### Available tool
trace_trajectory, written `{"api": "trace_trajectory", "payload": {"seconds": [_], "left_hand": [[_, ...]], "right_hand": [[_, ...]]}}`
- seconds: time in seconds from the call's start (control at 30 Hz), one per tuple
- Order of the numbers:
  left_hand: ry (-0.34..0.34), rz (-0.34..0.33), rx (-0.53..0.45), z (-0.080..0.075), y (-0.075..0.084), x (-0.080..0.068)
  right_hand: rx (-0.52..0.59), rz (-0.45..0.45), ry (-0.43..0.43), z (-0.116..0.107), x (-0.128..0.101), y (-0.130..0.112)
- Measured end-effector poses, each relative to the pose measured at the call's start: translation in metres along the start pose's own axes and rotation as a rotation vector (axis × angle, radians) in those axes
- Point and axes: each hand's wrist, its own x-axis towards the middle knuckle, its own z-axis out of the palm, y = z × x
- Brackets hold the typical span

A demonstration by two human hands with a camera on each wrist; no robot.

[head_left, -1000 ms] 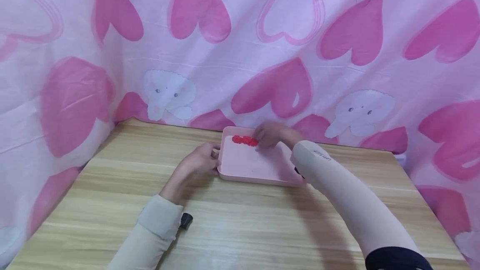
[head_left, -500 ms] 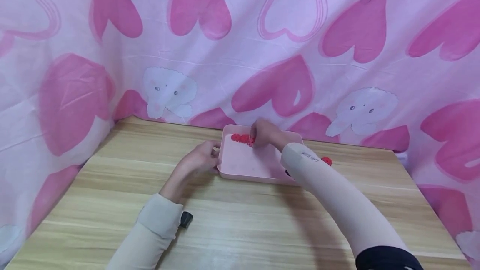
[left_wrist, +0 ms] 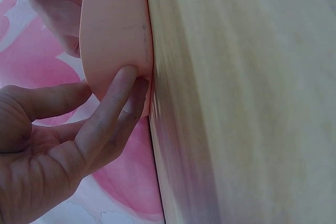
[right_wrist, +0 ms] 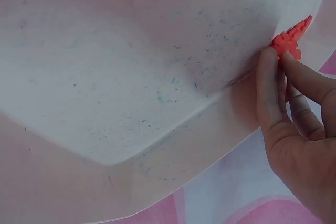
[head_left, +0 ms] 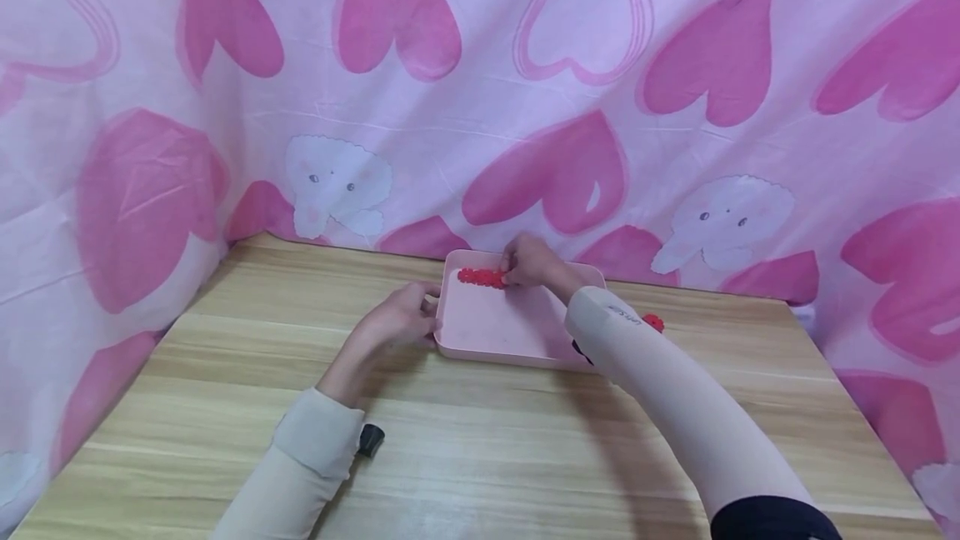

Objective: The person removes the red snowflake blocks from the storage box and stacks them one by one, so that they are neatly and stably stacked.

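The right hand (head_left: 527, 262) pinches red notched discs (head_left: 478, 277) near the far edge of the pink tray (head_left: 491, 325); the left hand (head_left: 401, 317), fingers loosely spread, touches its left side.

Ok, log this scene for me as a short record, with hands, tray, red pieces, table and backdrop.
Left hand: touches the pink tray at its outer wall
Right hand: pinches one end of the row of red notched discs
Row: inside the tray, near its far wall
Loose red disc: right of the tray, partly hidden by the right sleeve
Table: wood-grain
Backdrop: pink heart-print cloth
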Motion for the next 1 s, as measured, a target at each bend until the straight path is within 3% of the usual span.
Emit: {"api": "trace_trajectory", "payload": {"seconds": [0.5, 0.77, 1.0], "left_hand": [[-0.009, 0.008, 0.003, 0.002, 0.003, 0.000], [-0.009, 0.033, 0.033, 0.002, 0.000, -0.002], [-0.013, 0.035, 0.032, 0.000, 0.000, -0.002]], "right_hand": [[-0.023, -0.028, -0.022, -0.020, -0.012, 0.011], [0.089, 0.027, -0.015, -0.034, -0.023, 0.017], [0.110, 0.022, -0.005, -0.058, -0.032, 0.032]]}}
